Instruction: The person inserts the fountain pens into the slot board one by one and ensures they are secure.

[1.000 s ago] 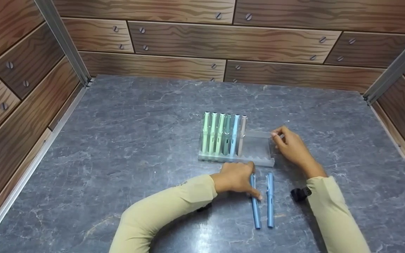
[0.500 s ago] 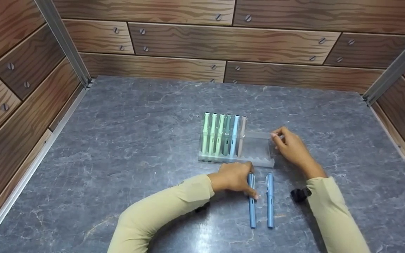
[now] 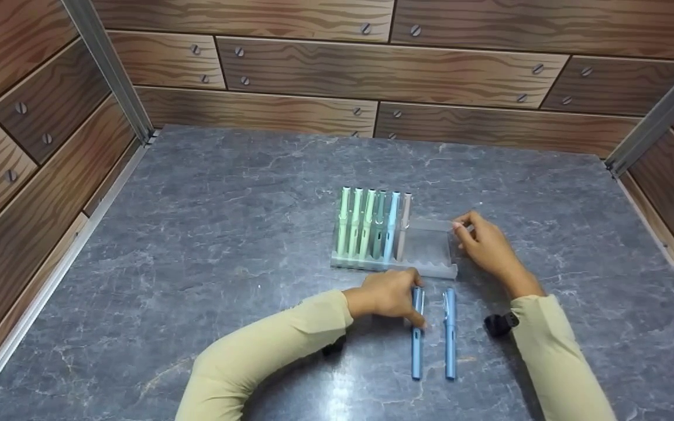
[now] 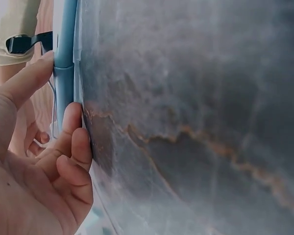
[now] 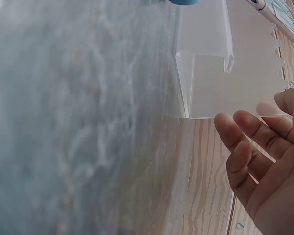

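Note:
My left hand [image 3: 389,292] pinches a blue capped pen [image 3: 416,356] lying on the table, its thumb partway down the cap and its index finger near the clip end. In the left wrist view, thumb and fingertips bear on the blue pen [image 4: 64,78] from both sides. To its right, roughly parallel, lies a second blue pen [image 3: 450,339]. A frosted clear pen rack [image 3: 430,242] stands beyond them. My right hand [image 3: 486,245] pinches the rack's right edge; in the right wrist view, thumb and index finger straddle the clear rack wall [image 5: 206,29].
Several pens fill the rack's left part: light green ones, a dark green pen [image 3: 380,228], a light blue pen [image 3: 392,225] and a taupe pen [image 3: 404,228] at the right. Wood-patterned walls [image 3: 337,64] enclose the grey marbled table [image 3: 226,193].
My left hand has shifted slightly left, and the lower end of its blue pen has swung left, so the pen now lies straighter. The right hand and rack have stayed put.

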The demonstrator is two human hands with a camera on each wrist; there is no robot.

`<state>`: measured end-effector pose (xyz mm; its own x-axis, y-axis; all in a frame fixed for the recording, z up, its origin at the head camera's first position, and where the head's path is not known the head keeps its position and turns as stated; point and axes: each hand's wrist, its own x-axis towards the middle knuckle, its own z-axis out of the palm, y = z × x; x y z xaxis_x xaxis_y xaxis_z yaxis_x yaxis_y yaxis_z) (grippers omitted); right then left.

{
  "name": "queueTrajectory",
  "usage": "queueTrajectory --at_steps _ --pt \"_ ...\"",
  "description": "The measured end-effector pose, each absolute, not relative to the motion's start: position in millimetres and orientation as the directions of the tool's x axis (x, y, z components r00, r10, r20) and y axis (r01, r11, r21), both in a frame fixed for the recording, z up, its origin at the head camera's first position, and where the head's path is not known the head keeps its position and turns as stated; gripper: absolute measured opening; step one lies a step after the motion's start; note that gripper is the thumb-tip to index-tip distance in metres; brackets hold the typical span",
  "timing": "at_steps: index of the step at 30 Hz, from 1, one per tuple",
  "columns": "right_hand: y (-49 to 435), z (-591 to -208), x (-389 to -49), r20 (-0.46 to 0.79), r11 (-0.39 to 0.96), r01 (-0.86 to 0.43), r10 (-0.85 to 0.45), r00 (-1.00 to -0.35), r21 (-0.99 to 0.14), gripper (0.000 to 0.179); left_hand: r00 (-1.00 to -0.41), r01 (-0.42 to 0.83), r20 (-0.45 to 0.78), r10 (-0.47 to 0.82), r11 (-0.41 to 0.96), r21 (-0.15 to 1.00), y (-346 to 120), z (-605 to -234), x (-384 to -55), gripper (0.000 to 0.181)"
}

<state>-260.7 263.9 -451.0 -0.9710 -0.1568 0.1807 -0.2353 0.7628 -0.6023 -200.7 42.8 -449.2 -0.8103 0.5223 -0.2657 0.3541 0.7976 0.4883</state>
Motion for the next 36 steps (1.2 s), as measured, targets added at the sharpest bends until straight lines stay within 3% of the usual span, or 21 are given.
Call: queueTrajectory --at_steps 19,36 --pt "264.1 -451.6 -260.9 0.184 0.763 -0.231 -0.148 -0.972 -0.604 0.027 -0.801 0.275 -0.246 0.546 0.701 0.658 42.2 -450.4 -199.3 0.065" --pt "263.7 -450.2 -260.0 0.158 0.766 -0.214 -0.147 -0.976 -0.607 0.029 -0.779 0.283 -0.072 0.623 0.451 0.846 37.7 -440.2 -202.9 0.066"
